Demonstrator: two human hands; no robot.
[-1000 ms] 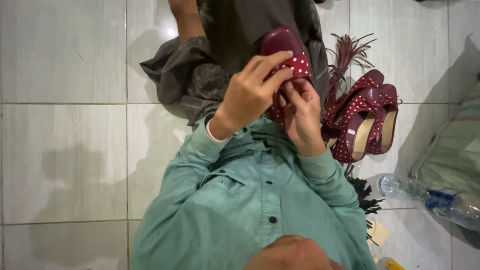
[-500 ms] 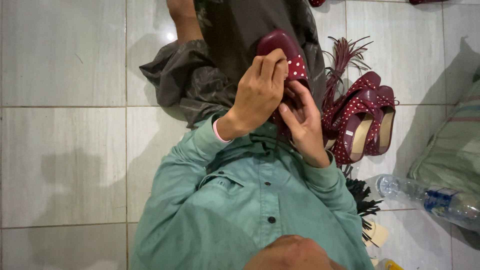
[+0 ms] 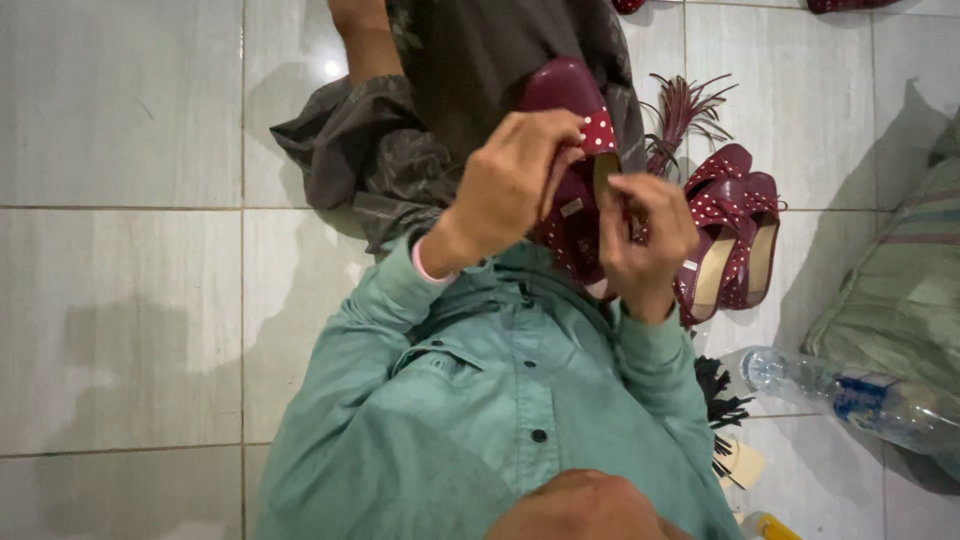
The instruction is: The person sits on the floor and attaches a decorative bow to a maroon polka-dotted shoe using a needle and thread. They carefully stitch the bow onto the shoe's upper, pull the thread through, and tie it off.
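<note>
Maroon shoe (image 3: 572, 150) gripped between left hand (image 3: 510, 185) and right hand (image 3: 645, 235).

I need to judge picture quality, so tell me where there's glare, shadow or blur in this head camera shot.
Head view: a small bright glare spot sits on the tiled floor near the top; soft shadows fall on the tiles at left and beside the sack; the left hand, right hand and dotted maroon shoe look fairly sharp; the plastic bottle catches slight highlights.
</note>
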